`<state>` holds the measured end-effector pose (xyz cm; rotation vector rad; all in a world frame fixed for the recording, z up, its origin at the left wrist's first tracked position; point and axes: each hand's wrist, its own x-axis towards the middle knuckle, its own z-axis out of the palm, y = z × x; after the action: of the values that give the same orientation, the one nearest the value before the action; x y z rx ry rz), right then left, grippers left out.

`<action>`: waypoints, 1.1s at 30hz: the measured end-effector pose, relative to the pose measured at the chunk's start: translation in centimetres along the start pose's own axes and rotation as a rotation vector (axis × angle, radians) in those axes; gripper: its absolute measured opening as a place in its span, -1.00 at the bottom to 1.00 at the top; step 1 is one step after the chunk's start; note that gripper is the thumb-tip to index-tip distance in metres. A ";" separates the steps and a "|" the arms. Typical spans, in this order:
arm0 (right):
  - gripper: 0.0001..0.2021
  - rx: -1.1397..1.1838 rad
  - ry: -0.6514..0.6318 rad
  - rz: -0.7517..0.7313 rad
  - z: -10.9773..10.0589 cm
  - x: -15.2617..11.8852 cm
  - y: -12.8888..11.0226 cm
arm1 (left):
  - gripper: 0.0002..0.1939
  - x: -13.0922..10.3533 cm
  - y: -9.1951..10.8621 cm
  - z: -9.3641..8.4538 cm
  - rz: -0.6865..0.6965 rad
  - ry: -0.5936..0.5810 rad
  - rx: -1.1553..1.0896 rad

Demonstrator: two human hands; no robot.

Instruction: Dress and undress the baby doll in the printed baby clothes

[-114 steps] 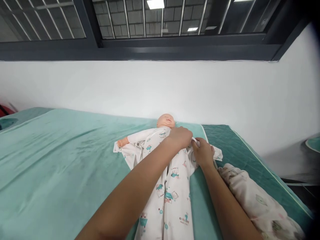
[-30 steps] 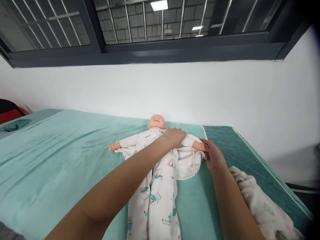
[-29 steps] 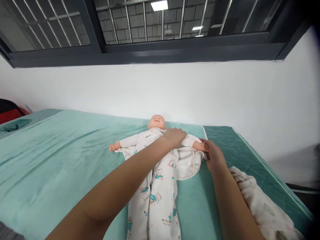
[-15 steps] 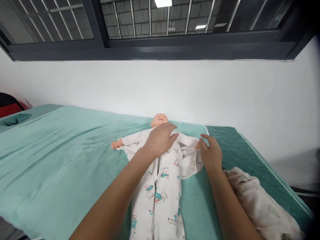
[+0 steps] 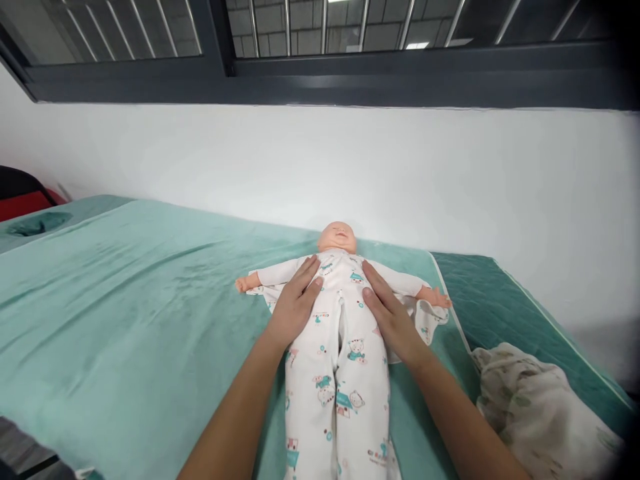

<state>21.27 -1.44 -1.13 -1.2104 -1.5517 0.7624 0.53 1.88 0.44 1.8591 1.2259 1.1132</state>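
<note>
A baby doll (image 5: pixel 338 237) lies on its back with both arms stretched out sideways in white sleeves. Over its chest and legs lies a white printed baby garment (image 5: pixel 345 347) with small animal and house figures, split down the middle at the lower part. My left hand (image 5: pixel 296 300) rests flat on the garment at the left side of the doll's chest, fingers extended. On the opposite side my right hand (image 5: pixel 393 313) lies flat on the cloth too, fingers stretched toward the doll's shoulder. Neither hand grips anything. Part of the garment spreads out beneath the doll's arms.
A light green sheet (image 5: pixel 150 320) covers the bed, with a darker green quilted pad (image 5: pixel 475 293) at the right. A crumpled printed cloth (image 5: pixel 540 407) lies at the lower right. Behind stands a white wall (image 5: pixel 250 160) under a barred window. A red and black item (image 5: pixel 25 197) sits far left.
My right hand has left the doll's hand at the right and moved inward onto the chest. My left hand has shifted to the chest's left side, uncovering the garment's top. The view has shifted slightly.
</note>
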 end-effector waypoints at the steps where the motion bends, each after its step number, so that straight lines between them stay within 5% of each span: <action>1: -0.48 -0.004 -0.001 -0.006 0.1 0.0 0.0 | -0.51 0.0 -0.1 0.1 0.041 0.014 0.014; 13: -0.73 -0.385 0.326 -0.487 -0.4 -1.2 -0.3 | -0.81 -1.8 -0.4 0.9 0.605 0.457 0.369; 18: -0.74 -0.416 0.379 -0.397 -0.4 -1.4 -0.3 | -0.73 -1.8 -0.5 1.1 0.518 0.408 0.360; 25: -0.77 -0.336 0.073 -0.346 -0.9 -0.1 -0.2 | -0.79 -1.1 0.4 0.7 0.360 0.280 0.262; 33: -0.64 -0.401 0.002 -0.299 -1.3 0.2 -0.1 | -0.81 -0.9 0.4 0.9 0.380 0.217 0.289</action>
<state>22.41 -1.43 -0.55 -1.2174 -1.8881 0.2611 1.26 0.82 0.08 2.3088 1.2352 1.4319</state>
